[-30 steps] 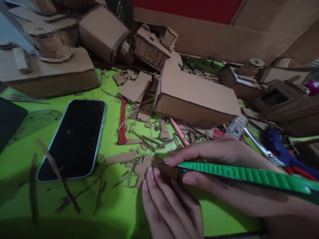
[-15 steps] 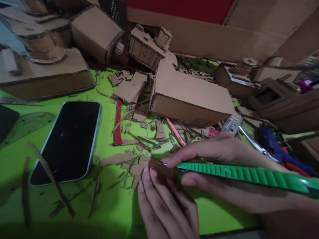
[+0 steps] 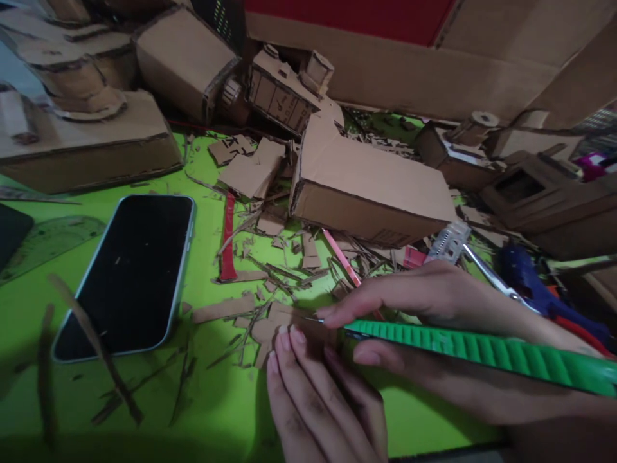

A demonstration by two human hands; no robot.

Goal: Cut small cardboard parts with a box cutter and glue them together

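Observation:
My right hand (image 3: 434, 296) is wrapped round a green utility knife (image 3: 448, 344), its index finger stretched along the front end. The thin blade points left, its tip at a small brown cardboard piece (image 3: 284, 315) lying on the green table. My left hand (image 3: 322, 405) comes in from below, fingers together, holding that piece down just under the blade. Fingers and shadow cover part of the cardboard, so I cannot tell how deep the blade sits in it.
A phone (image 3: 132, 276) lies to the left with a cardboard strip (image 3: 99, 344) across its corner. Cardboard scraps and a pink pencil (image 3: 342, 257) are in the middle. Behind stands a cardboard box form (image 3: 371, 180). Blue-handled pliers (image 3: 523, 289) lie right, a protractor (image 3: 58, 238) left.
The knife and my right hand have shifted very slightly, with the knife's rear end a little lower. My left hand stays in place on the cardboard.

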